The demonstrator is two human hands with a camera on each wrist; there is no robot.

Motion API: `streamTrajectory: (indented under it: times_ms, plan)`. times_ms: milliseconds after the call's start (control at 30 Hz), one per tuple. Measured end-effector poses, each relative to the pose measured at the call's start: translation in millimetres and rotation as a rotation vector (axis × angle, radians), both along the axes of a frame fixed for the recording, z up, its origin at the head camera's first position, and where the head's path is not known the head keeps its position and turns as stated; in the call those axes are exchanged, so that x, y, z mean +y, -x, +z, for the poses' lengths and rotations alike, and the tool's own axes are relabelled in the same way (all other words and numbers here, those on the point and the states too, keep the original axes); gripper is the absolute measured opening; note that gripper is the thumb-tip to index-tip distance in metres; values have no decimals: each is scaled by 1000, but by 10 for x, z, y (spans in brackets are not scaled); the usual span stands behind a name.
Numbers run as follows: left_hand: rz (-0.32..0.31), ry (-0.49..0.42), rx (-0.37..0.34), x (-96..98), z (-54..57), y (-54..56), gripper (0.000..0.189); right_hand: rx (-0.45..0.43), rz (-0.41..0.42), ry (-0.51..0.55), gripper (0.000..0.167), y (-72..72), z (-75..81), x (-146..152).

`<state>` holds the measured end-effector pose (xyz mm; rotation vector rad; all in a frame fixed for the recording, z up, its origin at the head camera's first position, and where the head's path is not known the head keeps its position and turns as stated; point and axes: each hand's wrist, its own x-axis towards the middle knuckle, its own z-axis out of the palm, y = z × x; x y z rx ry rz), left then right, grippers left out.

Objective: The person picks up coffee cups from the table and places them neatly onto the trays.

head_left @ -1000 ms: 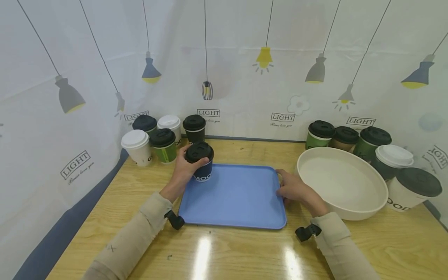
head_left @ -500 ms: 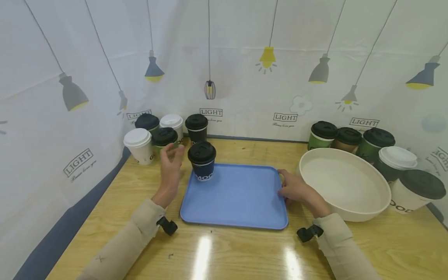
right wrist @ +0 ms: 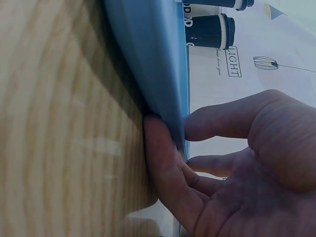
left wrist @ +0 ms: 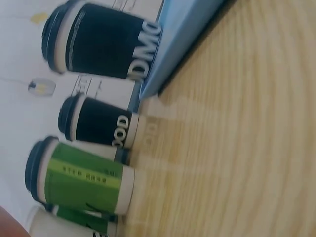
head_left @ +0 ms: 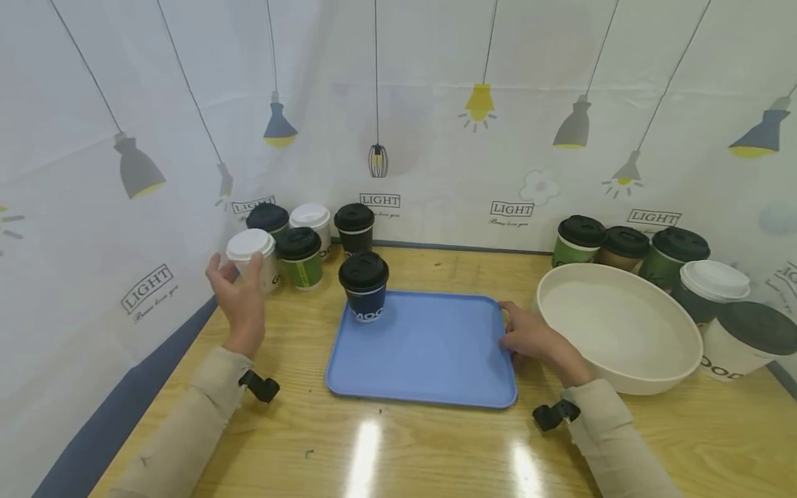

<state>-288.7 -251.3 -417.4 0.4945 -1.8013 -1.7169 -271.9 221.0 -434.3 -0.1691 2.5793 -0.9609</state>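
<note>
My left hand [head_left: 241, 304] is at the white-lidded paper cup [head_left: 250, 242] on the far left, thumb and fingers spread on either side of it. In the left wrist view only a bit of that hand shows, beside the white cup. A navy cup with a black lid [head_left: 365, 296] stands upright on the far left corner of the blue tray [head_left: 429, 353]. At the tray's right edge my right hand [head_left: 537, 340] pinches the rim. The right wrist view shows fingers under the tray [right wrist: 153, 64] and the thumb above it.
Beside the left hand stand a green cup [head_left: 303, 266], another white-lidded cup [head_left: 311, 220] and two black-lidded cups. A large cream bowl [head_left: 616, 373] stands right of the tray, with several lidded cups [head_left: 712, 283] behind and beside it. A printed cloth [head_left: 436, 166] backs the table.
My left hand let go of the navy cup on the tray and moved left past the green cup to the white-lidded cup. The right hand kept its grip on the tray.
</note>
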Motion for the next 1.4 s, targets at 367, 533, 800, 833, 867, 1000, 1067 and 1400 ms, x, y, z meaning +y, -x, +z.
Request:
streamTrajectory:
  times_ms: [367,533,800,833,867,1000,1067,1400]
  plan:
    - [-99,83,-221,-356,-59,309,114,13,2,-40,85,-3,0,7]
    - [-168,44,-247,-438,-48,458,115,3,-8,-30,85,-3,13,6]
    - [-207,41,-186,-548,-122,684,107,-1,-9,-18,85,-6,19,9]
    - [-202,46,-184,-558,-137,702,107,-3,-10,-15,85,-7,20,8]
    - [-196,49,-185,-564,-149,716,106,-5,-11,-16,86,-7,21,7]
    - [-177,35,-214,-580,-177,747,109,-6,-11,-13,86,-12,13,9]
    - [-171,26,-225,-583,-180,760,110,-4,-13,-13,86,-8,2,9]
    - [-174,23,-227,-581,-149,777,110,5,-21,-11,86,2,-18,19]
